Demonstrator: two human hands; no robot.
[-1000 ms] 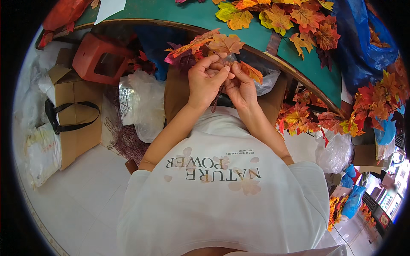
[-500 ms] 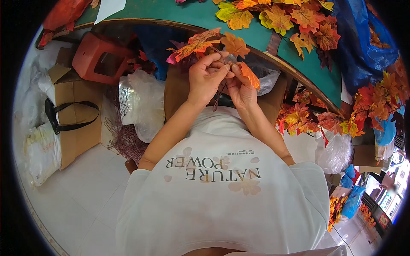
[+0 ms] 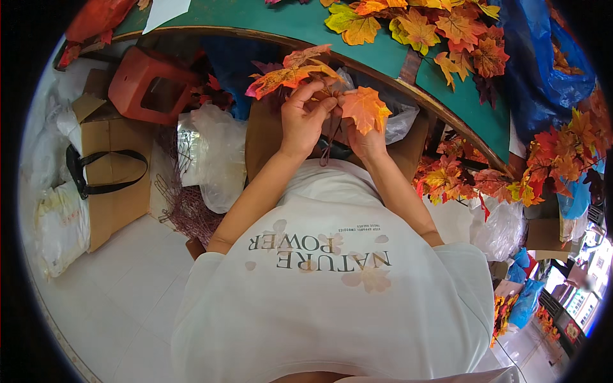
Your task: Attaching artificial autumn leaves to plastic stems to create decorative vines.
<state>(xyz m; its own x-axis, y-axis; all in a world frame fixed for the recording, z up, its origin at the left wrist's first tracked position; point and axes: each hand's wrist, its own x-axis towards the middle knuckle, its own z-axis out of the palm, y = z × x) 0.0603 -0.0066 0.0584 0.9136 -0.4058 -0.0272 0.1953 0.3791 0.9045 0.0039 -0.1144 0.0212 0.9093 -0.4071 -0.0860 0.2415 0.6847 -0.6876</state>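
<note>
Close to the table's near edge, my left hand (image 3: 304, 121) is closed with thumb and fingertips pinched on the thin brown stem of an artificial maple leaf garland (image 3: 287, 75). Orange and purple leaves fan out above that hand. My right hand (image 3: 367, 142) is closed beside it, its fingers largely behind an orange artificial maple leaf (image 3: 366, 110); its exact grip on the leaf or stem is hidden. A loop of brown stem (image 3: 327, 150) hangs below, between the two hands, over my lap.
The green table (image 3: 255, 16) carries several yellow and orange leaves (image 3: 415, 29). A blue plastic bag (image 3: 536, 76) lies at the right, above more leaf garlands (image 3: 562, 153). On the left stand a red plastic stool (image 3: 150, 86), a cardboard box (image 3: 121, 185) and clear plastic bags (image 3: 217, 156).
The orange leaf at my right hand has turned to show its broad face and now covers the fingers. The leaves above my left hand have tilted slightly.
</note>
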